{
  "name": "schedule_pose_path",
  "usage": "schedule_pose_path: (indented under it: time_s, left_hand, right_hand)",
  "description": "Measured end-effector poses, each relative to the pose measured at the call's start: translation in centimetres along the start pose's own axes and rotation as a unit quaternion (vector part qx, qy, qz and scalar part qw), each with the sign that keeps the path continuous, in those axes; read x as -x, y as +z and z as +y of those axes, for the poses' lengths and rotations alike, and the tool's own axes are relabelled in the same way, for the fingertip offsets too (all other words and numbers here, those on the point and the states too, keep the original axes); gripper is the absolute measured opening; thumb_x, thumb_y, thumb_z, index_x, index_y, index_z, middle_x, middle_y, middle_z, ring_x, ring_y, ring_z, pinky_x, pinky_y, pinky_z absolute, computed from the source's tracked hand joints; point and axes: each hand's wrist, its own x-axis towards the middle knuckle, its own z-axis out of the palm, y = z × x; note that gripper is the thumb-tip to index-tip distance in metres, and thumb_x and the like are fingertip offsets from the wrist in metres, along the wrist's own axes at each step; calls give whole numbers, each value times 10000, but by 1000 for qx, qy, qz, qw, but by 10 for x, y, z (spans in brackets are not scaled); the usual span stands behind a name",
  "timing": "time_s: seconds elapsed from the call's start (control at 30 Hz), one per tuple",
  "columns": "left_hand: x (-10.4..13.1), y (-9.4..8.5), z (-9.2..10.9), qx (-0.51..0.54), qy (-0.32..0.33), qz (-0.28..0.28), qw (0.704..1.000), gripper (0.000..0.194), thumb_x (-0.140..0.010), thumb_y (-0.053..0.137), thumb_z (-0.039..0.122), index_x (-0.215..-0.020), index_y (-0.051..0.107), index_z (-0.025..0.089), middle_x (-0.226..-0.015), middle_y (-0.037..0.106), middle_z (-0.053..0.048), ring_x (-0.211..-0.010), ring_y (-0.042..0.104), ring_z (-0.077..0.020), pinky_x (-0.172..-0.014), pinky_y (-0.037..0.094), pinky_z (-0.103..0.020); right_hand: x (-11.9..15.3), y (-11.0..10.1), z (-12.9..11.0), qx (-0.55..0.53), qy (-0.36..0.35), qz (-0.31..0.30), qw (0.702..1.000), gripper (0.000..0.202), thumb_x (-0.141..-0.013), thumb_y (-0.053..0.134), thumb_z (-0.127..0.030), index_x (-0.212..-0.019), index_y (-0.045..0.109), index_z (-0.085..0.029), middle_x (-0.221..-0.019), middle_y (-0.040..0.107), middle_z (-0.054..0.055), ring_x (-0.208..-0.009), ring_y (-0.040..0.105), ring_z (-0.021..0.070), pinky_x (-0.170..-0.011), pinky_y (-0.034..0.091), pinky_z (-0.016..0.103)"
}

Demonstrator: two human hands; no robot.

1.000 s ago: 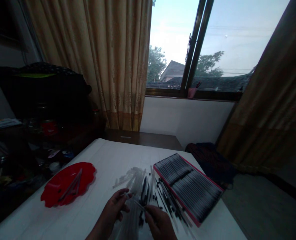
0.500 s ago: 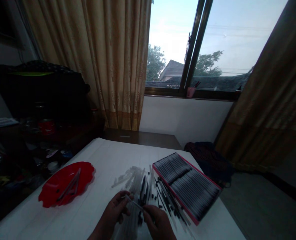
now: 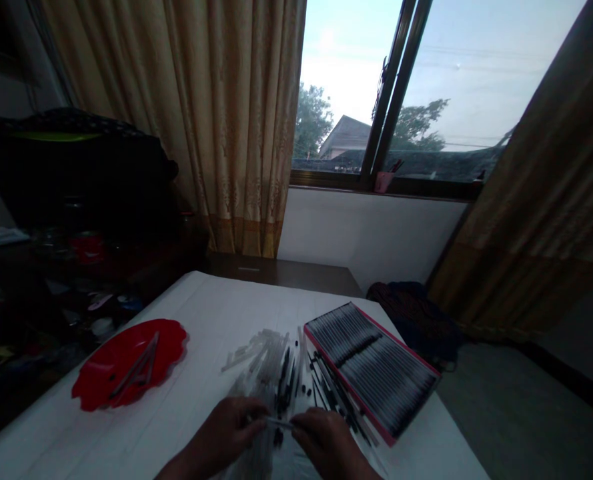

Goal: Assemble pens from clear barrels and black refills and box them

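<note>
The left hand [image 3: 233, 427] and the right hand [image 3: 326, 437] come close together over the near part of a white-covered worktop [image 3: 196, 327], with a thin, pale tube [image 3: 279, 423] held between them. The left fingers pinch one end of it and the right fingers pinch the other, so it bridges the narrow space between the two hands, nearly level. Whether anything sits inside the tube is too small and dim to tell. Beneath and beyond the hands lies a loose heap of clear tubes [image 3: 263, 353], some pointing away from the person and others lying crosswise at the far end. Just to the right of the heap are scattered dark pen parts [image 3: 286, 380], long thin pieces among small black caps [image 3: 303, 389]. Farther right, a shallow red-edged box [image 3: 376, 367] lies at a slant, filled with two rows of pens [image 3: 386, 380] set side by side. Well apart on the left, a red dish [image 3: 126, 363] with a wavy rim holds a few slender, pale pieces [image 3: 141, 370] and small dark bits. Behind the worktop stand a curtain [image 3: 236, 133] and a window [image 3: 346, 87], with a pink cup [image 3: 383, 182] on the sill.
</note>
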Motion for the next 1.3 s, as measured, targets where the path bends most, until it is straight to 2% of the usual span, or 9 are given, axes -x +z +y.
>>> schedule_pose_path:
  time_s: [0.13,0.4,0.7,0.83,0.9,1.0,1.1,1.2,1.3]
  left_hand:
    - [-2,-1,14,18,-11,-27,999,250,-817,523,348,-804,730,209,-686,685,6,-579,602,-144,-542,428,-203]
    - [-9,13,1,67,-21,-25,997,212,-797,543,296,-733,706,177,-604,621,15,-547,574,-129,-531,423,-194]
    - [-16,12,2,14,2,-44,999,251,-809,520,309,-691,674,150,-575,601,25,-555,572,-108,-531,413,-172]
    - [-29,17,-11,12,-5,-64,998,248,-811,516,339,-783,685,160,-659,655,17,-580,593,-106,-549,439,-175]
    - [-38,12,-15,-6,-3,-38,999,282,-799,525,346,-982,668,185,-807,699,-1,-625,620,-116,-590,467,-192]
    - [-48,-10,-21,-76,14,35,996,437,-794,511,367,-1212,551,246,-932,714,5,-683,645,-130,-640,490,-215]
    - [-49,-37,-41,-156,-25,144,977,393,-810,454,418,-1143,601,269,-928,734,17,-809,679,-166,-697,512,-235]
    - [-41,-54,-78,-241,-31,267,933,375,-807,420,464,-1034,655,279,-1027,719,17,-895,679,-192,-758,529,-259]
    - [-34,-58,-119,-298,17,309,903,398,-789,432,467,-1028,659,245,-1038,715,-17,-971,657,-222,-871,508,-312]
  right_hand:
    - [0,-8,-3,23,-12,-6,1000,265,-882,469,-268,-727,681,-230,-687,671,16,-648,615,148,-555,331,217]
    - [3,7,4,26,-8,15,1000,272,-878,464,-246,-695,664,-217,-671,668,23,-628,619,142,-547,328,214]
    - [6,21,12,24,23,25,999,227,-858,474,-223,-732,661,-194,-696,678,43,-666,624,148,-582,339,213]
    - [4,16,16,-2,49,7,999,218,-858,477,-237,-786,680,-207,-750,698,35,-713,633,150,-606,357,212]
    - [2,5,17,-32,64,22,997,215,-863,463,-241,-874,676,-217,-803,704,29,-741,635,148,-628,375,210]
    - [0,-20,30,-49,97,66,992,236,-874,429,-269,-966,638,-209,-831,699,31,-755,632,159,-657,405,222]
    - [4,-48,65,-10,157,129,979,297,-893,381,-349,-971,623,-195,-849,695,45,-781,634,185,-680,436,247]
    - [13,-77,114,92,239,189,948,319,-879,379,-336,-1004,636,-195,-996,684,62,-913,626,190,-772,447,250]
    - [22,-104,155,143,310,221,913,342,-861,389,-300,-1038,649,-164,-1088,653,111,-1000,601,232,-833,434,310]
